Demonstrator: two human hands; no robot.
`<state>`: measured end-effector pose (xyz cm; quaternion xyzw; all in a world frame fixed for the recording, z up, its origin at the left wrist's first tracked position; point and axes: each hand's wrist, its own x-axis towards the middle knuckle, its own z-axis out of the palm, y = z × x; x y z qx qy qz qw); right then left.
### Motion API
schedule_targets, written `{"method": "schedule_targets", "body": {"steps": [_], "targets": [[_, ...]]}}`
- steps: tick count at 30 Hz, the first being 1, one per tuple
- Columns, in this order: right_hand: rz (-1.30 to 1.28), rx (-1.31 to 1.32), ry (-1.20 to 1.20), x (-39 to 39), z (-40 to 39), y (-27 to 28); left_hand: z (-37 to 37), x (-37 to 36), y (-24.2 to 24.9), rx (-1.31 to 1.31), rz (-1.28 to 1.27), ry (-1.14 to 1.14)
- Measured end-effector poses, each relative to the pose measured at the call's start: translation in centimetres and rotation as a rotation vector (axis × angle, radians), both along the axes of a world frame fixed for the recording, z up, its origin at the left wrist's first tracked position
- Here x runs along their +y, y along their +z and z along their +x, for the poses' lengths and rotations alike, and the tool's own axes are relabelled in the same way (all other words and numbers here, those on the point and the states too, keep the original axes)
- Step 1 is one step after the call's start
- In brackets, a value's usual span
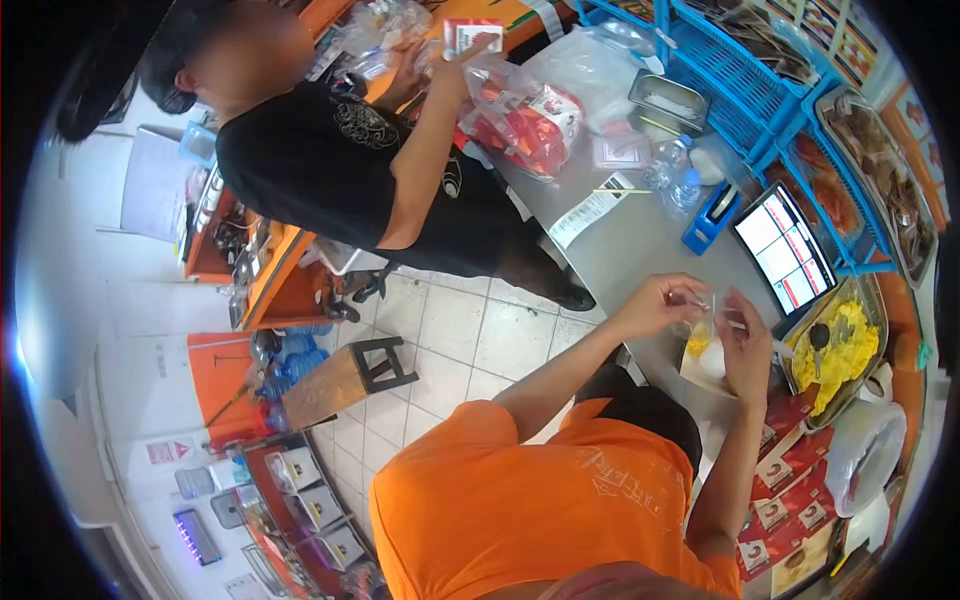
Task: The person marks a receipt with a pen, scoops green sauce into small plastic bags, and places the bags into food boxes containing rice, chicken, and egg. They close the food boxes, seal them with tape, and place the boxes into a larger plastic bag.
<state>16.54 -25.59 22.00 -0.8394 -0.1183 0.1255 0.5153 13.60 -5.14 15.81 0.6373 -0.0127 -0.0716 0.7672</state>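
Both of my hands are over the near edge of the metal counter (625,237). The fingers of my left hand (672,304) are bent together at the top of a small clear bag (697,343) with something yellow in it. On the other side of that bag, my right hand (745,340) has its fingers curled at the clear plastic. Something white and rounded lies beside the bag, below my fingers. A metal tray of yellow food (835,345) with a dark utensil is to the right of my right hand. A lit tablet (785,250) stands beyond my hands.
A co-worker in black (330,165) stands across at the left, holding a red and white packet (473,38). Plastic bottles (684,192), a blue tape dispenser (712,218), a paper slip (590,212) and blue baskets (725,75) are on the counter. Red packets (772,512) lie nearer me.
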Motion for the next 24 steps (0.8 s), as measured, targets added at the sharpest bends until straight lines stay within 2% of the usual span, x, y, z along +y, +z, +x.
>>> {"method": "schedule_targets", "body": {"steps": [1, 2, 4, 7, 8, 9, 11, 13, 15, 16, 18, 19, 20, 21, 22, 23, 24], "targets": [[0.025, 0.117, 0.021, -0.4, -0.1, 0.0, -0.5, -0.3, 0.7, -0.002, -0.002, 0.004], [0.035, 0.112, 0.091, -0.9, 0.1, -0.4, -0.8, -0.5, 1.3, 0.018, -0.025, 0.01], [0.07, 0.178, 0.07, -0.6, -0.2, 0.4, -0.8, 0.2, 2.1, 0.038, -0.051, 0.011], [0.114, 0.288, 0.1, -0.8, -0.9, 0.3, -1.3, 0.9, 2.1, 0.094, 0.017, -0.003], [0.12, 0.327, 0.145, -0.8, -1.3, 0.2, -1.2, 1.2, 1.9, 0.007, 0.084, -0.003], [0.11, 0.331, 0.136, -0.6, -1.5, 0.1, -1.2, 1.4, 1.4, -0.077, 0.145, -0.006], [0.066, 0.297, 0.082, -0.6, -2.3, 0.6, 0.3, 1.5, -3.7, -0.12, -0.033, 0.077], [0.051, 0.302, 0.033, -1.3, -3.2, 0.1, 4.1, 2.9, -6.3, 0.153, -0.142, 0.168], [0.074, 0.278, 0.013, -2.2, -4.2, 0.0, 7.4, 3.4, -7.7, 0.351, 0.212, 0.155], [0.072, 0.26, -0.006, -2.4, -4.6, 0.2, 7.5, 2.9, -6.4, 0.343, 0.207, 0.138], [0.044, 0.242, -0.054, -2.9, -5.0, 0.9, 8.1, 2.1, -1.3, 0.1, 0.353, 0.18], [0.055, 0.223, -0.043, -3.4, -5.2, 1.2, 7.6, 1.1, 0.1, -0.027, 0.322, 0.264], [0.051, 0.168, -0.132, -3.8, -5.5, 1.1, 6.4, -0.5, 1.3, -0.157, 0.296, 0.354], [0.054, 0.117, -0.216, -4.0, -5.6, 0.8, 4.5, -1.2, 3.6, -0.266, 0.385, 0.337], [0.034, 0.093, -0.253, -4.2, -5.7, 0.7, 2.4, -1.9, 7.1, -0.106, 0.428, 0.133], [0.014, 0.075, -0.293, -4.0, -5.8, 0.8, 0.9, -3.4, 5.9, -0.109, 0.303, 0.01], [0.035, 0.075, -0.274, -3.5, -6.0, 1.3, -0.7, -4.4, 7.2, -0.146, 0.325, -0.059]]}}
